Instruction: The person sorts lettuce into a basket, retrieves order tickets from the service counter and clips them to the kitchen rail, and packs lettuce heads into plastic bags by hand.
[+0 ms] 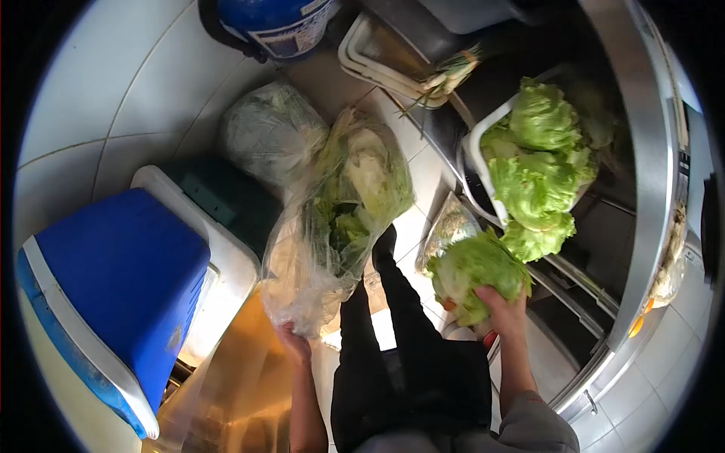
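Note:
My right hand (504,308) is wrapped round a head of lettuce (474,272), with the thumb on top of its pale green leaves. On the other side, my left hand (293,342) grips the gathered edge of a clear plastic bag (302,291). Inside that bag, leafy greens (351,226) and a paler head show through the film. Several lettuces (540,181) are piled in a white tub (476,151) at the right, and the lettuce in my right hand is just below them.
Behind the open bag stands another filled plastic bag (276,128). A blue bin (124,279) fills the left side. Shallow trays (377,57) with spring onions (455,72) lie at the upper right. A metal frame (630,151) borders the right, and a blue container (276,30) stands at the top.

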Demonstrator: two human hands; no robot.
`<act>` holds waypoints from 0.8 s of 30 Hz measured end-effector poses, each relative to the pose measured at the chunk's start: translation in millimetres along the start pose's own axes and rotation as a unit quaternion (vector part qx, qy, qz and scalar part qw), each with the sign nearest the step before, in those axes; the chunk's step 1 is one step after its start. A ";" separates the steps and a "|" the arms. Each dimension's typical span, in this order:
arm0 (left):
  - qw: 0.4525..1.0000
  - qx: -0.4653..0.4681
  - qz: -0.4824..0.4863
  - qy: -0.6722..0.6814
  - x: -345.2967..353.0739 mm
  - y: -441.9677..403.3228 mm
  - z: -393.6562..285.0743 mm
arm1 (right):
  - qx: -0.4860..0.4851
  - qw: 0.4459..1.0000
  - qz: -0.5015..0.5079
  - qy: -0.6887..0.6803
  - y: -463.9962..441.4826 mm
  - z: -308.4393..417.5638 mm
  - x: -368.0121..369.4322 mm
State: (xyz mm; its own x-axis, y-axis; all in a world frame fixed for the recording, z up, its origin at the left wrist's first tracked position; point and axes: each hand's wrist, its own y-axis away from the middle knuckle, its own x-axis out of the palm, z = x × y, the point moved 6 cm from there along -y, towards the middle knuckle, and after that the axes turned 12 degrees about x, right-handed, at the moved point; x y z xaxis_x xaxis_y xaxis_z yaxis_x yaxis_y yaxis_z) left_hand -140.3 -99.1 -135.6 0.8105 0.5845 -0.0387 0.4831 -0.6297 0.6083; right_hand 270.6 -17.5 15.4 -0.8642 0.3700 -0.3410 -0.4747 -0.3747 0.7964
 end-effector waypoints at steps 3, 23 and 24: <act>0.997 -0.007 -0.069 0.028 -20.2 -7.9 16.2 | -0.028 0.991 -0.029 -0.125 25.4 -4.8 -52.7; 0.998 0.046 -0.022 -0.023 4.2 4.0 -1.7 | -0.328 0.883 -0.108 -0.319 -47.6 87.7 -182.4; 0.999 0.040 -0.007 -0.015 3.9 3.0 1.8 | -0.400 0.886 -0.034 -0.231 -50.1 104.6 -176.8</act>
State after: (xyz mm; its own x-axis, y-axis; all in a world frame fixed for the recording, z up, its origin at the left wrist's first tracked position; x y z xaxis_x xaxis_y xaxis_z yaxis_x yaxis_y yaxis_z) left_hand -135.1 -99.6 -135.3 0.8126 0.5784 -0.0714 0.5185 -0.6614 0.5419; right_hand 464.6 24.8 88.1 -0.7561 0.6543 0.0139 -0.6493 -0.7527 0.1091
